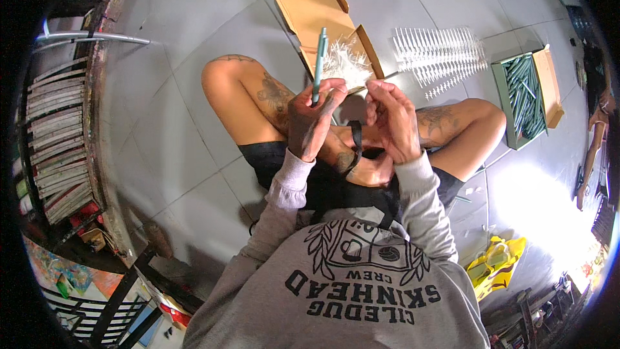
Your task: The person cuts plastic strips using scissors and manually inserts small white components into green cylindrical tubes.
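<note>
My left hand [312,119] is closed around the lower part of a slim green pen [321,58], which stands nearly upright above the fingers. To its right, my right hand [395,119] is raised with thumb and forefinger pinched together. What that pinch holds, if anything, is too small to make out. Just beyond both hands lies an open brown cardboard box [314,10] with a tangled heap of thin white pieces [349,64] in it. Right of that box, rows of translucent toothed strips [439,55] are spread on the floor.
A green box [508,100] full of green pens [526,97] stands at the right, its brown flap open. My crossed legs frame the work spot on grey floor tiles [181,19]. A shelf of stacked items [61,136] lines the left; a yellow bag [496,265] lies lower right.
</note>
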`<state>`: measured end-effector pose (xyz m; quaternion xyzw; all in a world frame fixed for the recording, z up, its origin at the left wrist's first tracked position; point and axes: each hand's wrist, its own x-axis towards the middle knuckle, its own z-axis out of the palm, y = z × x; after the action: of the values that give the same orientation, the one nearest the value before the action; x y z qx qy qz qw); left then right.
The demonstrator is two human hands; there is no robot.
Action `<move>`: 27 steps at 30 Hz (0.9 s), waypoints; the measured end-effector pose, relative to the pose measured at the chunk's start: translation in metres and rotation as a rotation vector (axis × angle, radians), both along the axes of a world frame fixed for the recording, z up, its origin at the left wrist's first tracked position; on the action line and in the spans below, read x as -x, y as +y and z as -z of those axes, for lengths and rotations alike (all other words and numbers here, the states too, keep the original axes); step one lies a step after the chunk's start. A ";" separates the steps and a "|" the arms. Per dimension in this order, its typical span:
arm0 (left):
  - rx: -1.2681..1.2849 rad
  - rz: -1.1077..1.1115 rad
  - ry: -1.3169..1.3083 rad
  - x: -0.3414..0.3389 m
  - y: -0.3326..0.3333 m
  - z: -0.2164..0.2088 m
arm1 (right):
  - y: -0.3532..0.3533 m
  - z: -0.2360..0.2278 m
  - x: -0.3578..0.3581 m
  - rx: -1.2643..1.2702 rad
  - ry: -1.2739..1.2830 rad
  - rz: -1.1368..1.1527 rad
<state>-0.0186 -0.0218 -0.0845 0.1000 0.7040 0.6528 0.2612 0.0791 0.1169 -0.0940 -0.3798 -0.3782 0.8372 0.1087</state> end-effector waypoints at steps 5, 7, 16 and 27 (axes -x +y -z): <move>-0.035 0.081 -0.197 -0.020 0.008 -0.030 | -0.021 -0.036 -0.030 0.148 0.117 0.051; -0.046 0.109 -0.148 -0.025 0.009 -0.034 | -0.025 -0.047 -0.035 0.149 0.117 0.088; 0.086 0.218 0.139 -0.039 0.008 -0.043 | -0.035 -0.052 -0.074 0.126 0.141 0.361; 0.760 0.678 0.995 -0.041 0.038 0.129 | -0.015 -0.044 -0.146 0.145 0.122 0.625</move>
<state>0.0221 0.0164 -0.2134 0.5017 0.8488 0.1217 0.1141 0.2255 0.1018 -0.0500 -0.4335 -0.1756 0.8092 0.3556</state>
